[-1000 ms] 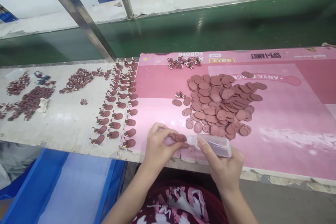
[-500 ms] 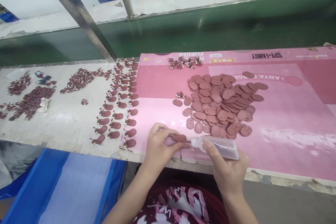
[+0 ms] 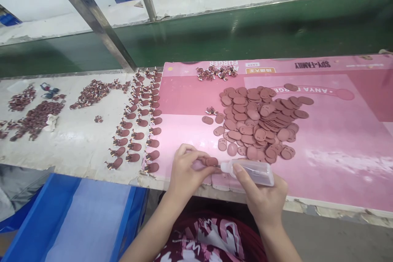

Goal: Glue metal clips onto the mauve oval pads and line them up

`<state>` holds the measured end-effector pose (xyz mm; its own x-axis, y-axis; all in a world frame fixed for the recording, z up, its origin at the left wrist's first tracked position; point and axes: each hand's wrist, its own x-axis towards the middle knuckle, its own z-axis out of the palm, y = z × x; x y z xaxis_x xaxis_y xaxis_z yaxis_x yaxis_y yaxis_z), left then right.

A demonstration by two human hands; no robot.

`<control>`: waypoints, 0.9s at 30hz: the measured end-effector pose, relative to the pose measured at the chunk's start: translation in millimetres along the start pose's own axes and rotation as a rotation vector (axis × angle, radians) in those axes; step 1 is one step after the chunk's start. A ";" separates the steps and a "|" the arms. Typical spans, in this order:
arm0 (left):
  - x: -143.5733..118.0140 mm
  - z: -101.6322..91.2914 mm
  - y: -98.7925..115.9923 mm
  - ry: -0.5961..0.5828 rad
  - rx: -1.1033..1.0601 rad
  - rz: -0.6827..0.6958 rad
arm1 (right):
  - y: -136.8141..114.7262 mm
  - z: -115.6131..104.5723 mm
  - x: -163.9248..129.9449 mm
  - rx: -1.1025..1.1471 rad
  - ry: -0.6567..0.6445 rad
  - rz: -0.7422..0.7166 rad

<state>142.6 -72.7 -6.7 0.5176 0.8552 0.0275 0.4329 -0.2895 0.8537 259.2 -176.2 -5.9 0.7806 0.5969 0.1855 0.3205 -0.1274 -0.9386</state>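
Note:
Between the thumb and fingers of my left hand [image 3: 188, 170] is a brown oval base [image 3: 211, 161], pinched near the front edge of the pink sheet. My right hand [image 3: 265, 196] is wrapped round a clear squeeze bottle [image 3: 253, 172] lying almost level, its thin nozzle pointing left. The nozzle tip reaches the held base; whether it touches cannot be made out. Beyond my hands spreads a pile of loose brown oval bases [image 3: 258, 123], some showing small holes. A small figure [image 3: 211, 110] lies left of that pile, and several more figures [image 3: 217, 73] are clustered at the back.
Rows of figures on bases [image 3: 134, 146] stand left of the pink sheet [image 3: 337, 139]. Heaps of small brown parts [image 3: 43, 116] lie farther left on the white table. A blue bin [image 3: 55, 208] sits below the front edge. A metal post [image 3: 92, 16] rises at the back.
My right hand and the squeeze bottle have shifted slightly left, bringing the nozzle closer to the base. My left hand keeps its place with the base.

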 end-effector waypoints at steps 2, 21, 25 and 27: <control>0.0 0.2 -0.2 0.004 0.007 0.003 | -0.3 0.7 0.9 0.001 -0.003 0.002; 0.6 -0.8 -6.4 0.042 -0.059 0.027 | 24.7 -70.8 54.1 0.307 0.637 0.049; 0.4 0.3 -12.4 0.088 -0.110 0.051 | 35.1 -92.1 74.9 0.000 0.529 0.305; 0.0 0.1 -13.5 0.082 -0.122 0.044 | 34.4 -95.0 77.7 -0.093 0.493 0.442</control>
<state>136.9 -68.9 -18.2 0.4704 0.8763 0.1041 0.3160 -0.2774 0.9073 381.8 -209.5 3.9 0.9959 0.0440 -0.0789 -0.0580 -0.3579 -0.9319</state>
